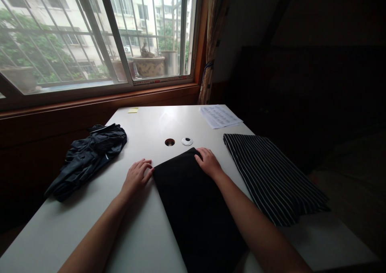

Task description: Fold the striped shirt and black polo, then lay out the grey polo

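Note:
A folded piece of plain black cloth [196,208] lies lengthwise on the white table, its near end running out of the bottom of the view. Beside its far left corner is my left hand [139,174], fingers loosely stretched and a fingertip touching the corner. My right hand [208,161] rests on the far right corner, palm down, with thumb and fingers apart on the fabric. What kind of garment the black cloth is, I cannot tell.
The white table [135,224] holds a crumpled dark garment [90,156] at left and a black-and-white striped cloth [271,172] at right. Printed papers [221,116] and a yellow note [133,109] lie at the back. Near a round cable hole [169,142] sits its white cover [187,141].

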### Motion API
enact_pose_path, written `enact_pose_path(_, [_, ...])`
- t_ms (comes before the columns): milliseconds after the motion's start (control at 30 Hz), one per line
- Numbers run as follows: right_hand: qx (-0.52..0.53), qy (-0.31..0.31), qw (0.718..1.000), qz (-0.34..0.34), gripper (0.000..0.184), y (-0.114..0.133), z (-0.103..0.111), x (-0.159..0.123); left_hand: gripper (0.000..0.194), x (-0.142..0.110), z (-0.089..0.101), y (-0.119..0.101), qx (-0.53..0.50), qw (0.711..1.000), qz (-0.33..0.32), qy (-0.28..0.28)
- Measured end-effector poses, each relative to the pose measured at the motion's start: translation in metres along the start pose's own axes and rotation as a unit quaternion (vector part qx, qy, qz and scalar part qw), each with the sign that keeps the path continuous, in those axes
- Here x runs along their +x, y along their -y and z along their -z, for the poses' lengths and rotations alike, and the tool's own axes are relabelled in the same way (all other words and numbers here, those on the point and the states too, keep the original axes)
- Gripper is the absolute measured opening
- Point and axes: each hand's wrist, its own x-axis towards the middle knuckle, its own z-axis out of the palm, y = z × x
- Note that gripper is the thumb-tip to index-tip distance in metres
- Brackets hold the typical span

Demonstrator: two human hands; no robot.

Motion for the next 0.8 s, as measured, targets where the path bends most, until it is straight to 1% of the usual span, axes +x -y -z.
enact_pose_path(267, [0.011, 0.002, 1.0, 0.013, 0.036, 0.009, 0.003, -0.005, 0.025, 0.001, -0.001, 0.003, -0.018, 1.0, -0.02, -0.015])
enact_pose_path(567, [0.013, 0.004, 1.0, 0.015, 0.037, 0.005, 0.001, -0.004, 0.023, 0.0, -0.005, 0.008, -0.033, 0.999, -0.023, -0.021])
enact_pose_path(800, [0.015, 0.005, 1.0, 0.012, 0.037, 0.004, 0.001, -0.004, 0.022, 0.001, 0.004, -0.003, -0.076, 0.997, -0.025, -0.015])
